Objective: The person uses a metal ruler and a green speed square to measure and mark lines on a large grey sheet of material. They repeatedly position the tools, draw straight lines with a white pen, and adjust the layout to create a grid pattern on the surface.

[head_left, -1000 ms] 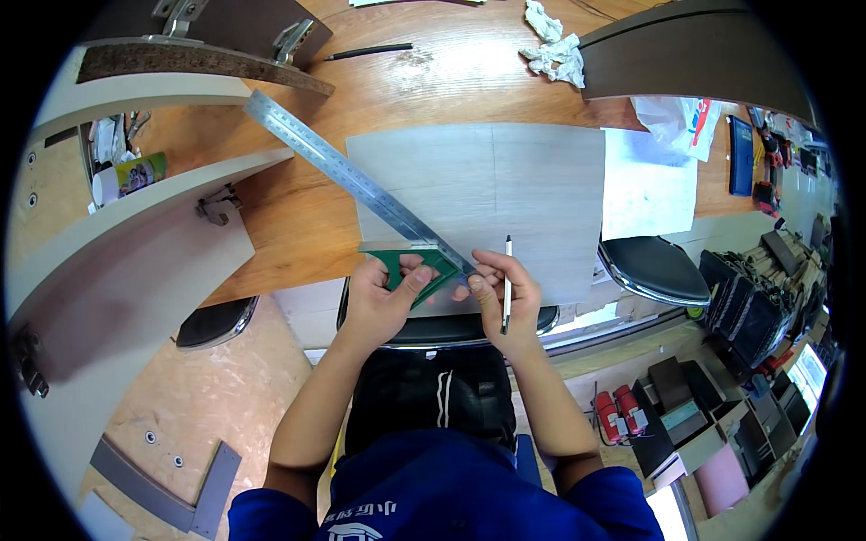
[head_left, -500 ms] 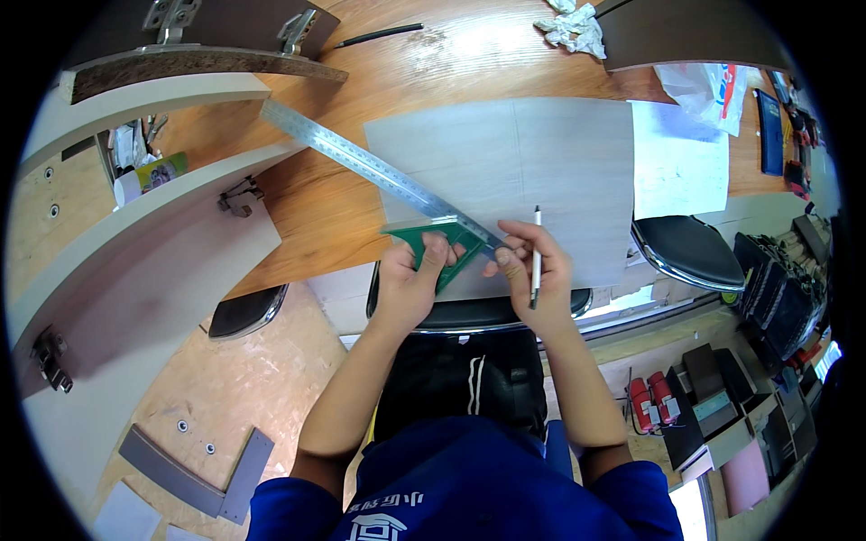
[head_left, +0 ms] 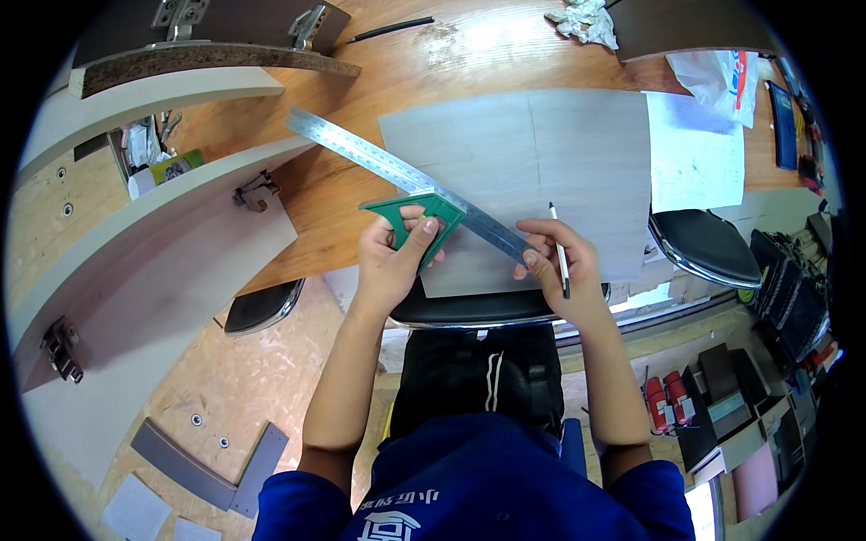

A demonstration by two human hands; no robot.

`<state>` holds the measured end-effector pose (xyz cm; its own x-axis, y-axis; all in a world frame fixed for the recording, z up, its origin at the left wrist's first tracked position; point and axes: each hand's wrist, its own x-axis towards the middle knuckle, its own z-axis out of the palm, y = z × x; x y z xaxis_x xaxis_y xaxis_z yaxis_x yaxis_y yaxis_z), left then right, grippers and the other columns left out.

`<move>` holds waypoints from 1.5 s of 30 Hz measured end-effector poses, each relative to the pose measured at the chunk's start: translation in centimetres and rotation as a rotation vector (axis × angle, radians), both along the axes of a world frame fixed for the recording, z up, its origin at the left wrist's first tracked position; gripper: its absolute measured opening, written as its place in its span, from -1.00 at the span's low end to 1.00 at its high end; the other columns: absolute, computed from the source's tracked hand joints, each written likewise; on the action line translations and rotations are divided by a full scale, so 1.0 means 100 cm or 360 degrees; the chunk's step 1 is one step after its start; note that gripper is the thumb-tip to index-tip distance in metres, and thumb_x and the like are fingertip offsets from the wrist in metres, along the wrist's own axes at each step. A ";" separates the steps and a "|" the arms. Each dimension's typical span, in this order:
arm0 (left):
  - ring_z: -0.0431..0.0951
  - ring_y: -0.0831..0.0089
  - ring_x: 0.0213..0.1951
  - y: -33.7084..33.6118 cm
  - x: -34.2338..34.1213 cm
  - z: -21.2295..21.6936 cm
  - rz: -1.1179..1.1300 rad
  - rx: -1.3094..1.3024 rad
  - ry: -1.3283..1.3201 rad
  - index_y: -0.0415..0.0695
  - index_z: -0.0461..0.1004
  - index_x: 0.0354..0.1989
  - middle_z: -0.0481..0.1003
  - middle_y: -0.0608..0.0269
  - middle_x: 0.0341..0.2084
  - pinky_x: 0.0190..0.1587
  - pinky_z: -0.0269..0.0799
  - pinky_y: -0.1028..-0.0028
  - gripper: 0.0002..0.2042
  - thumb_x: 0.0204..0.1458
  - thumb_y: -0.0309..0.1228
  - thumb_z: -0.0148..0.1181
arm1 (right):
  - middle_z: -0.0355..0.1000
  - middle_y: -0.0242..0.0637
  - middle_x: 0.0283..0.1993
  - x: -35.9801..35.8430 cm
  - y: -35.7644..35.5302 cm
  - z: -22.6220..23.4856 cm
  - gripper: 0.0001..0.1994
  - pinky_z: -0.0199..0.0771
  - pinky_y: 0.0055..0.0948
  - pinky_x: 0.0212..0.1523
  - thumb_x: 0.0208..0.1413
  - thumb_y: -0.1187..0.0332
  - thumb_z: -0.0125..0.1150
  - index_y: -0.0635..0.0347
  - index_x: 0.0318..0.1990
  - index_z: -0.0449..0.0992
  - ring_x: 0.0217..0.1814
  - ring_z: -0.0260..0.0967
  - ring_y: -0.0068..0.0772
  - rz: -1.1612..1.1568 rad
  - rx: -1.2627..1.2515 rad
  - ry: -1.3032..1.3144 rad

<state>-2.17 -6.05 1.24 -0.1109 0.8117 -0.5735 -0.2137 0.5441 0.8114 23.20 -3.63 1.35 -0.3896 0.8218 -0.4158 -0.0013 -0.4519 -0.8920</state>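
Observation:
A combination square is held up over a grey panel [head_left: 586,144], its long steel rule [head_left: 361,153] slanting from upper left to lower right. My left hand [head_left: 388,261] is closed around the square's green head [head_left: 446,221], with the thumb lying across it. At the lower right end of the rule, my right hand [head_left: 568,270] pinches the steel between thumb and fingers. A white pen [head_left: 558,243] with dark ends is also tucked among the fingers of that hand. A thin line crosses the panel beyond the pen.
A printed white sheet [head_left: 695,153] lies right of the panel, beside a plastic bag [head_left: 722,81]. A black pencil [head_left: 390,30] and crumpled gloves or paper [head_left: 586,22] are at the back. Boards with hinges [head_left: 257,191] stand at left. Black chairs [head_left: 704,248] sit under the table edge.
The green head now sits farther from the rule's right end, and my hands are wider apart. The right hand with the pen has shifted right. The whole view has shifted slightly.

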 end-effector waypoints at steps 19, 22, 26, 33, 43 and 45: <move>0.59 0.57 -0.42 -0.012 0.014 0.026 -0.0070 0.0026 0.0080 -0.35 0.55 -0.12 0.63 0.20 -0.38 -0.36 0.47 0.59 -0.78 0.27 -0.40 0.32 | 0.40 0.13 -0.50 -0.033 0.032 0.018 -0.78 0.36 -0.06 -0.40 0.33 0.31 0.19 0.30 -0.30 0.49 -0.45 0.39 0.25 0.0536 0.0352 -0.0394; 0.59 0.58 -0.42 -0.011 0.014 0.028 -0.0049 0.0036 0.0081 -0.35 0.56 -0.15 0.63 0.22 -0.38 -0.36 0.46 0.60 -0.78 0.28 -0.39 0.32 | 0.41 0.15 -0.49 -0.035 0.033 0.022 -0.76 0.38 -0.05 -0.40 0.33 0.29 0.20 0.28 -0.32 0.50 -0.44 0.40 0.27 0.0565 0.0327 -0.0526; 0.58 0.56 -0.47 -0.009 0.016 0.033 -0.0062 0.0077 0.0207 -0.30 0.56 -0.19 0.61 0.22 -0.42 -0.40 0.47 0.58 -0.79 0.31 -0.36 0.28 | 0.42 0.15 -0.48 -0.035 0.033 0.024 -0.76 0.41 -0.07 -0.39 0.32 0.30 0.21 0.29 -0.34 0.51 -0.43 0.43 0.27 0.0623 0.0330 -0.0671; 0.59 0.52 -0.46 -0.020 0.015 0.037 -0.0035 0.0095 0.0240 -0.31 0.56 -0.19 0.62 0.18 -0.41 -0.39 0.49 0.55 -0.78 0.31 -0.34 0.28 | 0.41 0.10 -0.53 -0.046 0.034 0.025 -0.70 0.37 -0.19 -0.41 0.25 0.26 0.31 0.35 -0.38 0.53 -0.53 0.35 0.08 0.0440 0.0312 -0.0300; 0.60 0.57 -0.42 -0.019 0.001 0.049 -0.0030 0.0129 0.0333 -0.36 0.59 -0.13 0.64 0.18 -0.40 -0.34 0.51 0.59 -0.76 0.29 -0.36 0.30 | 0.47 0.13 -0.51 -0.055 0.033 0.026 -0.59 0.51 -0.06 -0.35 0.18 0.06 0.37 0.32 -0.41 0.55 -0.44 0.49 0.23 0.0511 0.0425 -0.0486; 0.58 0.50 -0.47 -0.019 0.002 0.051 0.0023 0.0127 0.0343 -0.34 0.57 -0.17 0.60 0.15 -0.40 -0.39 0.51 0.54 -0.72 0.32 -0.28 0.26 | 0.47 0.11 -0.52 -0.059 0.031 0.025 -0.56 0.51 -0.04 -0.36 0.16 0.02 0.38 0.30 -0.43 0.54 -0.43 0.49 0.22 0.0452 0.0370 -0.0434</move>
<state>-1.93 -7.93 6.33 -0.2359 0.8511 -0.4691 -0.0378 0.4743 0.8795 17.31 -0.53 3.89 -0.5146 0.7819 -0.3519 0.3430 -0.1884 -0.9202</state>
